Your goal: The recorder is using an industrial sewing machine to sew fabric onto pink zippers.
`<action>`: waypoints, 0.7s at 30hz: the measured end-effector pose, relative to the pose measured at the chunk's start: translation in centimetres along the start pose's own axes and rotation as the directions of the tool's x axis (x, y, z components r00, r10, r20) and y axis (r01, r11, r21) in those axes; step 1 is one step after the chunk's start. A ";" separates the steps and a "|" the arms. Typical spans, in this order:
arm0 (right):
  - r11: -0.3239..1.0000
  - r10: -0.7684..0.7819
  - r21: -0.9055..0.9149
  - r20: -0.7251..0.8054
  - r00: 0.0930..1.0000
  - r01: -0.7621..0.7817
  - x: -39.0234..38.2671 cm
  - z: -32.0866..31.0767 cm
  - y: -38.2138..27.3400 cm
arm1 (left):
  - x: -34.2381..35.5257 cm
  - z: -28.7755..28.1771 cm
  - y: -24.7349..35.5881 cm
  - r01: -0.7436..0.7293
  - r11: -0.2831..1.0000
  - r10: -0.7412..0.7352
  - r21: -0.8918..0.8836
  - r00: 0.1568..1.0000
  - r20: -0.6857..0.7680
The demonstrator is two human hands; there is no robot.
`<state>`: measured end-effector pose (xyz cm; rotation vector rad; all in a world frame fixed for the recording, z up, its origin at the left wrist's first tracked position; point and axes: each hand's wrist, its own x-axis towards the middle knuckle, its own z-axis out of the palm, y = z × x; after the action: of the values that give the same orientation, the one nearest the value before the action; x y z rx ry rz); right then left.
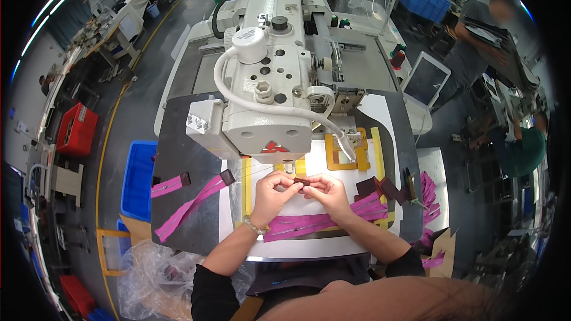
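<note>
Under the head of a large white sewing machine [270, 120], my left hand [272, 196] and my right hand [329, 195] meet fingertip to fingertip. Both pinch a small dark brown piece [302, 182], perhaps leather; its far side is partly covered by my fingers. Magenta zippers [297, 226] lie across the worktop beneath my wrists and toward the right. Beside my right hand are several dark maroon pieces [367, 187]. At the left rest two more magenta zippers, a long one [193, 207] and a short one [168, 186], each with a dark end tab.
A yellow frame [329, 153] sits on the machine bed right of the needle area. A blue bin [138, 179] stands left of the table, with clear plastic bags [157, 279] below. More magenta zippers [428, 193] hang at the right edge. Another person [476, 41] carries dark material at the far right.
</note>
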<state>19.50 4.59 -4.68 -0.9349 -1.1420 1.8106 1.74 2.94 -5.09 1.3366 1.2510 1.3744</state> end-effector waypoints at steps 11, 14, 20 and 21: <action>1.000 0.007 -0.001 -0.007 1.000 -0.007 0.1 -0.1 0.0 | 0.3 0.2 1.6 -0.071 0.985 0.072 0.158 0.997 -0.002; 1.000 -0.004 -0.008 0.001 1.000 0.004 0.2 -0.2 0.1 | 0.3 0.3 1.7 -0.100 0.978 0.101 0.184 0.995 0.002; 1.000 -0.020 0.015 0.009 1.000 0.020 0.2 -0.1 0.0 | 0.4 0.4 2.0 -0.085 0.976 0.088 0.203 0.996 -0.001; 1.000 -0.021 0.012 0.011 1.000 0.021 0.2 -0.1 -0.1 | 0.4 0.4 2.1 -0.080 0.977 0.082 0.200 0.997 -0.001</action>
<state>19.54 4.83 -4.69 -0.9040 -1.1428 1.8053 2.29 3.02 -2.98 1.5350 1.3839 1.3390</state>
